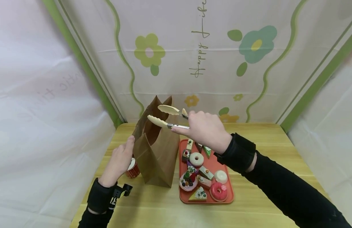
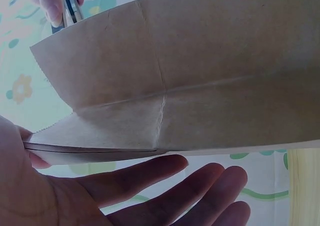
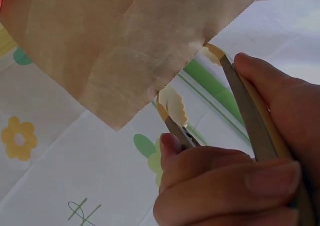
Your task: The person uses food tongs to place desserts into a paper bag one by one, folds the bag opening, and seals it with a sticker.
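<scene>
A brown paper bag (image 1: 161,158) stands upright on the table, its mouth spread. My left hand (image 1: 119,163) pinches the bag's left rim; in the left wrist view the other fingers (image 2: 165,186) stretch out along its outside. With my right hand (image 1: 205,128) I grip a pair of tongs (image 1: 177,126) by their metal arms. Their cream scalloped tips are spread apart above the bag's mouth, with nothing visible between them. In the right wrist view the bag's edge (image 3: 165,85) partly covers the tongs' tips (image 3: 172,108). The bag's inside is mostly hidden.
Right of the bag, a red tray (image 1: 204,201) carries several toy pastries, among them a pink donut (image 1: 218,192), a white donut (image 1: 196,159) and a cake slice (image 1: 199,194). A red-and-white cup (image 1: 132,169) stands left of the bag. Fabric walls enclose the wooden table (image 1: 258,177).
</scene>
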Action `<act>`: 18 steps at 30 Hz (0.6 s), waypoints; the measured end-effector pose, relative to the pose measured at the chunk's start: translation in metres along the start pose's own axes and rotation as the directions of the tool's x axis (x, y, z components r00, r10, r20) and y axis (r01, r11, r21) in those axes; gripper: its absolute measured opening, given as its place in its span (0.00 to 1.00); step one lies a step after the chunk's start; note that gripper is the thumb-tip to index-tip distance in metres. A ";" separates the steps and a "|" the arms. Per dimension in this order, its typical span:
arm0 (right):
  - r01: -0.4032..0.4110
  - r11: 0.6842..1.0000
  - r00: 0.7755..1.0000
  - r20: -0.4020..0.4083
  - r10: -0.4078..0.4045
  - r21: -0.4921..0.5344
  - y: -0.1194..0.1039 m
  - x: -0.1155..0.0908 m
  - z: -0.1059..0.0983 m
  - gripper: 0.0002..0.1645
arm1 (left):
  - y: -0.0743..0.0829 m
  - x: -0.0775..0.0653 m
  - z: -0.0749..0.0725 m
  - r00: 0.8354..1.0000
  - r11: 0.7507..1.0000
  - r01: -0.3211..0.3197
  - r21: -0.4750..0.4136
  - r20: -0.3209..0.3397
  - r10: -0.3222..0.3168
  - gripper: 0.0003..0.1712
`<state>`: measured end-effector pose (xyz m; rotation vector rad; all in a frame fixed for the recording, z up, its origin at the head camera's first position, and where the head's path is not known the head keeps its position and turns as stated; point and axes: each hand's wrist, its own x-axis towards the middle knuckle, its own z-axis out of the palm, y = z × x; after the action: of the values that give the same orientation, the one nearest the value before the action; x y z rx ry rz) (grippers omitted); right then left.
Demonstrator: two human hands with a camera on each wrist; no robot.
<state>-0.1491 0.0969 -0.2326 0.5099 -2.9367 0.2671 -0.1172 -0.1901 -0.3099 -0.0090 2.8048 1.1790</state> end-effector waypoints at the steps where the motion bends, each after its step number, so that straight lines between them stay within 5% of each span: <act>1: 0.001 1.000 1.000 -0.006 -0.001 0.002 0.001 0.000 0.001 0.41 | 0.000 0.001 0.000 1.000 1.000 -0.003 0.006 -0.004 0.003 0.39; 9: -0.043 0.997 0.998 -0.044 0.046 0.071 0.016 -0.003 0.007 0.41 | 0.000 0.004 0.004 1.000 1.000 -0.009 0.004 -0.009 0.009 0.40; 18: -0.177 0.965 0.983 -0.015 0.184 0.193 0.061 -0.017 0.019 0.52 | 0.002 0.005 0.007 1.000 1.000 -0.013 0.004 -0.008 0.013 0.37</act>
<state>-0.1567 0.1546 -0.2634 0.2562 -2.9436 0.5778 -0.1213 -0.1840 -0.3136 0.0049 2.8183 1.1781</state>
